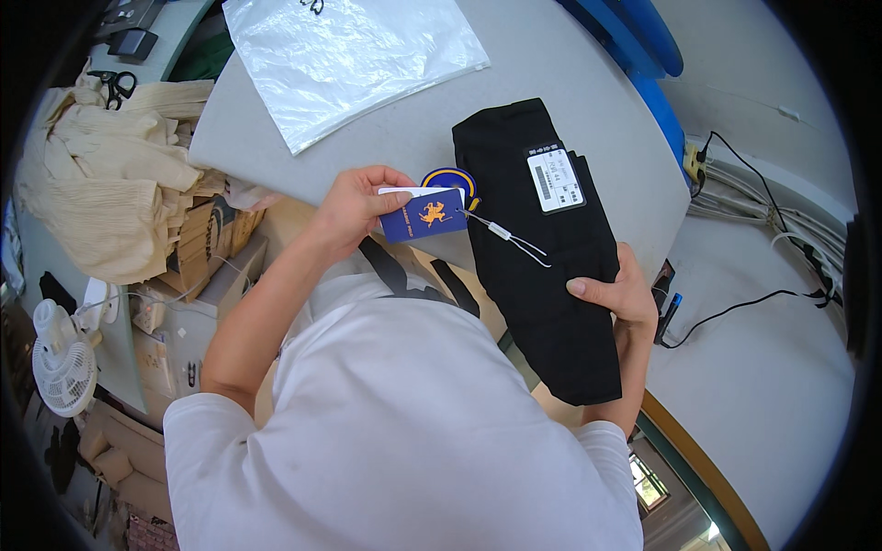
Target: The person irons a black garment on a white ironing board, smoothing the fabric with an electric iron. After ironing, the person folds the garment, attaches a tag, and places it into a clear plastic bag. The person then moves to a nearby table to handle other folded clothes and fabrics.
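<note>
Bright light, glare on plastic bag (354,69), blackened picture edges.

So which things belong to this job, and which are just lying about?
In use:
blue hang tag, in left hand
folded black garment, in right hand
perhaps clear zip bag

Seemingly lying about:
black-handled scissors
cream ribbed garments
white electric fan

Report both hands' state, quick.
Left hand: closed, pinching the blue tag.
Right hand: closed, holding the folded black garment, thumb on top.
</note>
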{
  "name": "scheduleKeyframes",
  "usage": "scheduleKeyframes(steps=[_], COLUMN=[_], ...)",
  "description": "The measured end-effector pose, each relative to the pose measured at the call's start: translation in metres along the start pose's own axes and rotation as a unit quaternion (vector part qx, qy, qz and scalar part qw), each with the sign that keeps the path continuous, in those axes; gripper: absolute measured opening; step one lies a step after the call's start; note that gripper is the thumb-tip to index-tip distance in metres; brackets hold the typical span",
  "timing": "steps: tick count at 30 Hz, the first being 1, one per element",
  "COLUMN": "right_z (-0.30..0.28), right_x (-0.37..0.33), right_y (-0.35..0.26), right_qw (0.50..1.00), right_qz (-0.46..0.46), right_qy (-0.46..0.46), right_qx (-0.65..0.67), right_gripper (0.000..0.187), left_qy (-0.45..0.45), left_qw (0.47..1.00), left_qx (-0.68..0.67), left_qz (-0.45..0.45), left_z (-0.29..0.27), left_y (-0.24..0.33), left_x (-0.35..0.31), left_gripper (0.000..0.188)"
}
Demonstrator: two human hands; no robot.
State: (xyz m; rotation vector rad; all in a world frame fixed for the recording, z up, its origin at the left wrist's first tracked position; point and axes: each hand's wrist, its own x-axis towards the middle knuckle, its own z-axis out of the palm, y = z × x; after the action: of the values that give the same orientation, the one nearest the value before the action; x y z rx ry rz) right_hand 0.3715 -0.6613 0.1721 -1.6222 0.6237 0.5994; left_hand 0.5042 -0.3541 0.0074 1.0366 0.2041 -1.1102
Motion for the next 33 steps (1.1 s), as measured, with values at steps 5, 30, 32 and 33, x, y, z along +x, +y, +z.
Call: scheduleKeyframes(steps=[5,30,32,33], right_z=[-0.008,-0.028,-0.029,-0.031], right_x=[0.003,0.015,0.016,0.017], right_y=[0.001,-0.022,-0.024,-0.023], right_qw=[0.999,0.987,0.986,0.985], right_qz=[-0.001,-0.062,-0.061,-0.059], right_qy=[-0.035,-0.145,-0.15,-0.153], right_qx=[-0.01,-0.019,-0.034,-0.043], right_gripper=[0.045,0.052,0.051,0.05], left_qy=[0.005,-0.305,-0.303,-0.302], left_qw=[1.0,0.947,0.945,0.943], left_qx=[0.01,-0.099,-0.121,-0.138], left_qz=[-0.024,-0.029,-0.018,-0.034], left_z=[-0.003,0.004,0.007,0.008], left_y=[-0.001,0.003,0.006,0.008], left_x=[-0.005,-0.029,-0.032,-0.033], left_gripper=[0.013,0.023,0.022,0.021])
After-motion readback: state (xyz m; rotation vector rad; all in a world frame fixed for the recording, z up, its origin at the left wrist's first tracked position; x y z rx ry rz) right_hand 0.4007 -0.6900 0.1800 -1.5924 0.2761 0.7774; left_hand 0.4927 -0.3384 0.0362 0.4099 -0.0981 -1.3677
